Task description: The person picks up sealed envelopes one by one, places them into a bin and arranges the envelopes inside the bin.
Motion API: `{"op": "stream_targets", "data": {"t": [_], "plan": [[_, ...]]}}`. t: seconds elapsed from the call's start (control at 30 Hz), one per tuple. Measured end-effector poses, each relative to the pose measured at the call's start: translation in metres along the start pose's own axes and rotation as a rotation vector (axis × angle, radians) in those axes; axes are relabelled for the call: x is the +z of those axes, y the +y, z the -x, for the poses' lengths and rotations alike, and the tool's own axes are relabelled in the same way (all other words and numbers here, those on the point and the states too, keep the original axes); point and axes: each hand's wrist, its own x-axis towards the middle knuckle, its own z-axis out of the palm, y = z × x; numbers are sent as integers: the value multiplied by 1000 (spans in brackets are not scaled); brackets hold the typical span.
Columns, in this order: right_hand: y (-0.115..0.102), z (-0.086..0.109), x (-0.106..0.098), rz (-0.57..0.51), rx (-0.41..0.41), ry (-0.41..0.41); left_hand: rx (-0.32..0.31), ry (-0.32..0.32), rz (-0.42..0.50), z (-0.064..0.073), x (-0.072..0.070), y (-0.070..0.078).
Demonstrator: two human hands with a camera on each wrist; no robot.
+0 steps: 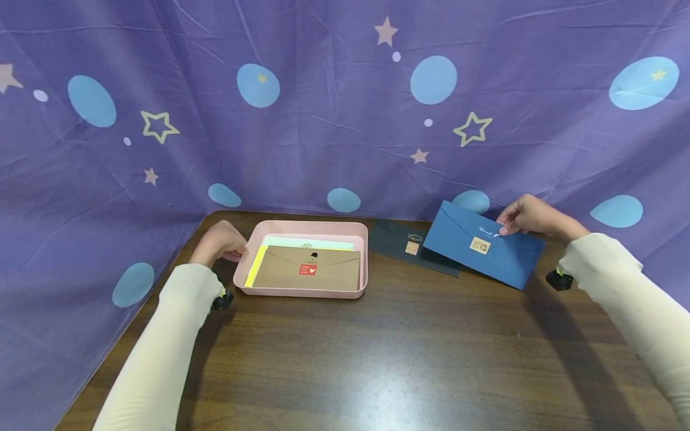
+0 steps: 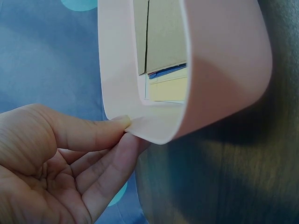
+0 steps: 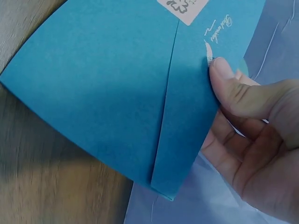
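My right hand (image 1: 524, 215) pinches the top edge of a blue envelope (image 1: 463, 239), thumb on its front face and fingers behind, as the right wrist view shows. The envelope is tilted and raised off the table, partly in front of a dark green envelope (image 1: 393, 242) lying there. With thumb and fingers, my left hand (image 1: 222, 242) pinches the left rim of a pink tray (image 1: 302, 227). Inside the tray a brown envelope (image 1: 280, 275) with a red sticker lies over a yellow one (image 1: 254, 272) and a pale one (image 1: 329, 243).
The brown wooden table (image 1: 323, 353) extends in front of the tray and envelopes. A purple curtain (image 1: 323, 120) with stars and blue ovals hangs along its back and left edges.
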Motion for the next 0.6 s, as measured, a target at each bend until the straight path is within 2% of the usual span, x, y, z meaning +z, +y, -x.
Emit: {"op": "stream_targets", "data": {"t": [0.33,0.6], "plan": [[-9,-3,5,-65,15,40,6,-13,14,1,-1,0],[-17,-6,6,-54,-10,52,10,-12,18,1,0,-1]]}}
